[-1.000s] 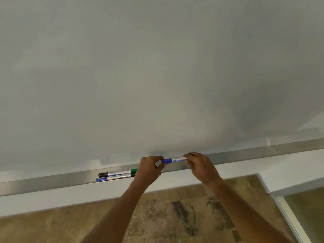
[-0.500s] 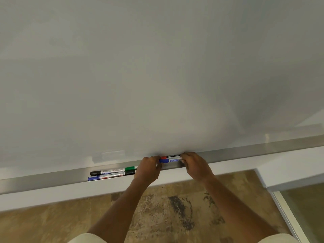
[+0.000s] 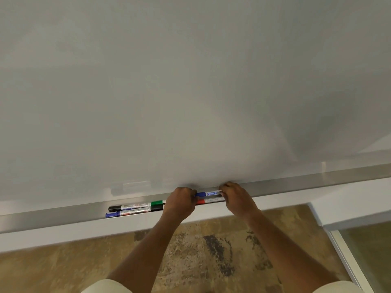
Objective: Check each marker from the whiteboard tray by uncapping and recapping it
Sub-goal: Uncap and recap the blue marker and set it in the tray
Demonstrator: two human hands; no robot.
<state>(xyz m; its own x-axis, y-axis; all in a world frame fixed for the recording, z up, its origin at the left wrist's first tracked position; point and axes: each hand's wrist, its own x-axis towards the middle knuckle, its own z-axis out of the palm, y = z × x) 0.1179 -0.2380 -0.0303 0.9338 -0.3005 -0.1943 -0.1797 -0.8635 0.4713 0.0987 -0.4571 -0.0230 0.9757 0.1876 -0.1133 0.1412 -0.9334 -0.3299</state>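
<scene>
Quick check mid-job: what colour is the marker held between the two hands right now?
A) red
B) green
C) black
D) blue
D: the blue marker, its blue cap end showing, is gripped between the left hand and the right hand; the red marker lies just below it.

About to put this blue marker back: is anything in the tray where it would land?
Yes: a red marker lies in the tray between the left hand and right hand, close beside the blue marker they hold.
</scene>
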